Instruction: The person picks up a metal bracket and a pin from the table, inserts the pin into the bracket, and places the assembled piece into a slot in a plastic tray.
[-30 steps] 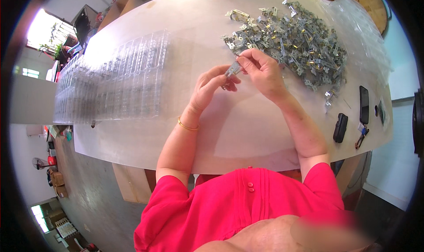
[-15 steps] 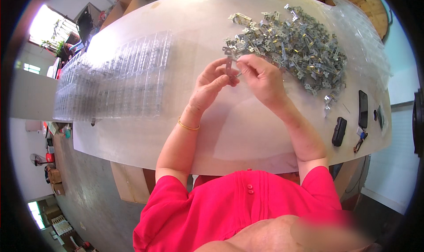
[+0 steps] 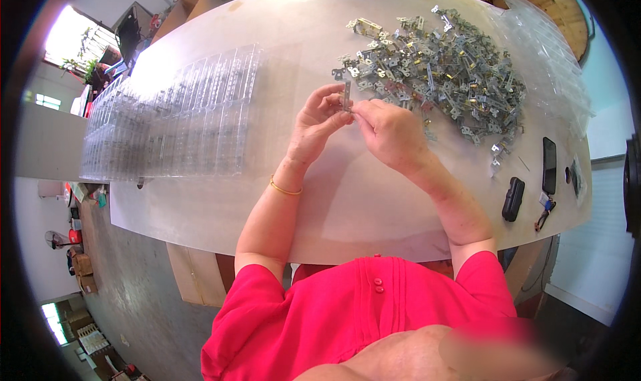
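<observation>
My left hand (image 3: 319, 122) is closed on a small metal bracket (image 3: 346, 95), a narrow grey strip that stands up between thumb and fingers. Its lower end is hidden by the fingertips. Against that lower end my right hand (image 3: 394, 131) pinches with thumb and forefinger; whatever lies in the pinch is too small to make out. Both hands meet above the white table (image 3: 374, 214). Just beyond them spreads a large heap of similar metal brackets (image 3: 434, 67), silvery with some yellowish pieces.
Stacked clear plastic trays (image 3: 173, 114) stand on the table's left. Along the right lie a black case (image 3: 513, 199), a phone (image 3: 549, 164) and keys (image 3: 545, 214). Clear plastic packaging (image 3: 544, 54) covers the far right corner. Cardboard boxes (image 3: 193, 274) stand below the front edge.
My right hand has moved down and its fingers have turned in toward the bracket's lower end. The bracket in my left hand is slightly lower and more upright.
</observation>
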A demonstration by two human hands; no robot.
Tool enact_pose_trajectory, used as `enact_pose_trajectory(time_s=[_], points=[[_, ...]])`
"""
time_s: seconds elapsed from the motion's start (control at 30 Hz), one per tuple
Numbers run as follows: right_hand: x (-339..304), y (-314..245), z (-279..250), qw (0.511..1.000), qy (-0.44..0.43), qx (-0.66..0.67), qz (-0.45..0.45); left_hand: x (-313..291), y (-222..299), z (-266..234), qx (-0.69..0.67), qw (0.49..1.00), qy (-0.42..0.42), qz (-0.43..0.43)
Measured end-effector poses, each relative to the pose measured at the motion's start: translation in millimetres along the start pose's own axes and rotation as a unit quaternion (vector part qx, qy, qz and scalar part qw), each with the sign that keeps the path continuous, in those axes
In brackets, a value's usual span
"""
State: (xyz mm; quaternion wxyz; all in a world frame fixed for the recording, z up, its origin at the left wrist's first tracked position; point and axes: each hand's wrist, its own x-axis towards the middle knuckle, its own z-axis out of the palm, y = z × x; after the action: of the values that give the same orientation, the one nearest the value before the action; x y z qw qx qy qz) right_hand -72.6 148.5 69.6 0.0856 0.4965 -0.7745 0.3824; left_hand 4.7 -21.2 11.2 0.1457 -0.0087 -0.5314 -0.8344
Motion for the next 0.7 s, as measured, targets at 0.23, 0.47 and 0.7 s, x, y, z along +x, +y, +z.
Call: enact_pose_trajectory(time_s=[0.23, 0.47, 0.7], points=[[3, 7, 2, 0.999, 0.029, -0.02, -0.009, 1, 4, 2, 0.008, 1.0, -0.001, 0.007], [8, 4, -7, 0.999, -0.012, 0.01, 0.048, -2, -1, -7, -0.015, 1.0, -0.001, -0.003], [11, 16, -9, 0.967, 0.063, 0.229, 0.094, -4, 4, -3, -0.085, 0.988, -0.106, -0.078]])
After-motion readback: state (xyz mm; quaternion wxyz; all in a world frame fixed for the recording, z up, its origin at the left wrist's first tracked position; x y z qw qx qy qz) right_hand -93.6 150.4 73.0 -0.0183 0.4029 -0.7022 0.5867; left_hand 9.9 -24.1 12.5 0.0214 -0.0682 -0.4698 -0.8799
